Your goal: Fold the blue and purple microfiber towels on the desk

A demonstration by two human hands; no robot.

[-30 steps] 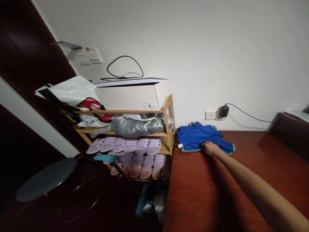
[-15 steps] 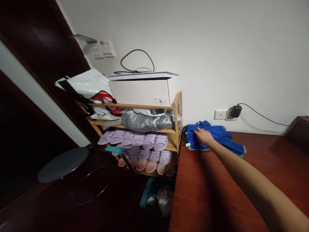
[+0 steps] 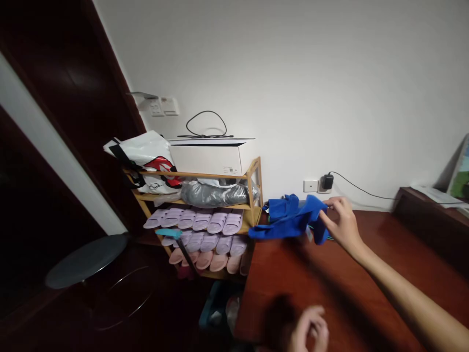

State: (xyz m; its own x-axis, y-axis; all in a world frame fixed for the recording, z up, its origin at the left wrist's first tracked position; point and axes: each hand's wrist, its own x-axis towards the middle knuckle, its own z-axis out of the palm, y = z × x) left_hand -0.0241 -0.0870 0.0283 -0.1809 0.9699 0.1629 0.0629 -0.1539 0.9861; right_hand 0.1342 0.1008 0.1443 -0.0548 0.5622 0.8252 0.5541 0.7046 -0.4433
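Note:
My right hand [image 3: 344, 222] pinches a blue cloth [image 3: 293, 222] by one edge, thumb and fingers together. The cloth is lifted, with its free end hanging to the left over the table's edge. Behind it, more blue cloth [image 3: 280, 206] lies bunched on the reddish-brown wooden table [image 3: 351, 293] by the wall. Low in the picture, my left hand [image 3: 309, 332] hovers over the table's front part, somewhat blurred. Its fingers are loosely curved and apart, and nothing shows between them.
Left of the table stands a wooden rack [image 3: 252, 195] with lilac slippers [image 3: 194, 220], pink slippers and a white box [image 3: 208, 156]. A round stool [image 3: 88, 261] and a teal bin [image 3: 210, 308] are below. A black charger [image 3: 327, 181] is plugged into the wall.
My right hand has raised a blue cloth off the bunch and drawn it to the right. My left hand has come into view at the bottom. The view has shifted right.

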